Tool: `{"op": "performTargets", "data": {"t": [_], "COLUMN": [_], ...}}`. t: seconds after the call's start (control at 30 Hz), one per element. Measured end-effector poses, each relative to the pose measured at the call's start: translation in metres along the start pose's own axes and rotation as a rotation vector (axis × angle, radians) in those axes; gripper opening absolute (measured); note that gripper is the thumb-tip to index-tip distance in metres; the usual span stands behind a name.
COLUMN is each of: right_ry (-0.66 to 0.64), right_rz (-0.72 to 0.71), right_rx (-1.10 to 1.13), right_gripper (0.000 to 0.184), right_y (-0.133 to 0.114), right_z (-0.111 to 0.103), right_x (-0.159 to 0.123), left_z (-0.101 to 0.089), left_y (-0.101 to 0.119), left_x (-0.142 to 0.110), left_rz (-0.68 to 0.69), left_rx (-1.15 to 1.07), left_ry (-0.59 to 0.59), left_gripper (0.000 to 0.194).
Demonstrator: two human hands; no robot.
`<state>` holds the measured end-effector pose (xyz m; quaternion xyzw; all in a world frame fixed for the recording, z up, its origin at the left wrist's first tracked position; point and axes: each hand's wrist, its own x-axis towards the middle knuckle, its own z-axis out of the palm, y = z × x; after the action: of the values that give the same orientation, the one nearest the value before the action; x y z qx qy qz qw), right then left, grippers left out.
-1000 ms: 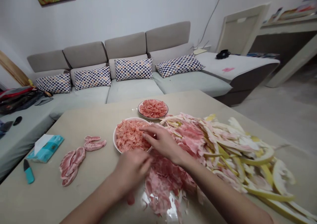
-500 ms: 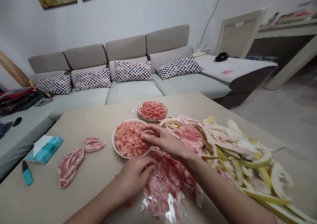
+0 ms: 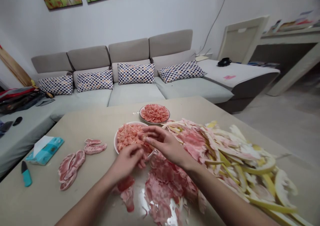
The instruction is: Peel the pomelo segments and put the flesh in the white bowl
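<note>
My right hand (image 3: 166,144) is over the right rim of a white bowl (image 3: 115,143) heaped with pink pomelo pulp (image 3: 128,136). Its fingers are curved, with a gap between thumb and fingertips. Just in front of the bowl is my left hand (image 3: 127,161), its fingers curled inward; whatever they pinch is hidden. Beneath and right of my hands lie pink pomelo membranes (image 3: 170,182). Scraps of pink pomelo (image 3: 128,194) rest on the table near my left wrist. Behind the bowl, a dark-rimmed plate (image 3: 155,122) also carries pink pulp.
Yellow-green pomelo peel (image 3: 250,166) is piled across the table's right side. At left lie peeled pomelo segments (image 3: 71,169), a tissue pack (image 3: 47,151) and a turquoise-handled knife (image 3: 26,176). A grey sofa (image 3: 135,94) with checked cushions stands beyond the table.
My left hand has moved slightly left and up, nearer the bowl's front edge, uncovering pink scraps below it. The right hand stays over the rim. The view has tilted slightly.
</note>
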<state>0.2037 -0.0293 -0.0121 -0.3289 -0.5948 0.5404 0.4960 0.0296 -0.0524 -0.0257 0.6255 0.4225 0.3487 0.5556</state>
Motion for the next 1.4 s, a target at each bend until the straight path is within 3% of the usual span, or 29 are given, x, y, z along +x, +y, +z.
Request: {"op": "performTargets", "data": {"t": [0.13, 0.23, 0.37, 0.57, 0.7, 1.03, 1.17, 1.4], "right_ry": [-0.012, -0.04, 0.017, 0.099, 0.078, 0.071, 0.09, 0.125], "right_rz": [-0.149, -0.274, -0.393, -0.333, -0.283, 0.059, 0.026, -0.206], "right_rx": [-0.228, -0.457, -0.57, -0.604, -0.559, -0.309, -0.299, -0.528], "right_gripper": [0.027, 0.031, 0.034, 0.014, 0.013, 0.023, 0.027, 0.032], "right_y": [-0.005, -0.007, -0.005, 0.0, -0.001, 0.001, 0.012, 0.02], "right_z": [0.009, 0.015, 0.017, 0.017, 0.018, 0.002, -0.003, 0.005], "right_x": [-0.005, -0.008, -0.008, -0.006, -0.006, 0.003, 0.008, 0.005], "left_z": [-0.019, -0.021, -0.019, -0.02, -0.021, -0.029, -0.038, -0.035], "left_y": [0.006, 0.009, 0.006, 0.003, 0.001, -0.001, -0.007, -0.008], "left_x": [0.005, 0.004, 0.004, 0.006, 0.007, 0.011, 0.015, 0.016], "left_rz": [-0.051, -0.016, -0.003, 0.078, 0.127, -0.05, -0.09, -0.137], "left_rx": [-0.375, -0.435, -0.458, -0.321, -0.2, -0.489, -0.539, -0.523], "left_ry": [0.086, 0.119, 0.158, 0.224, 0.287, 0.199, 0.194, 0.137], "left_gripper": [0.032, 0.041, 0.035, 0.024, 0.019, 0.022, 0.024, 0.027]}}
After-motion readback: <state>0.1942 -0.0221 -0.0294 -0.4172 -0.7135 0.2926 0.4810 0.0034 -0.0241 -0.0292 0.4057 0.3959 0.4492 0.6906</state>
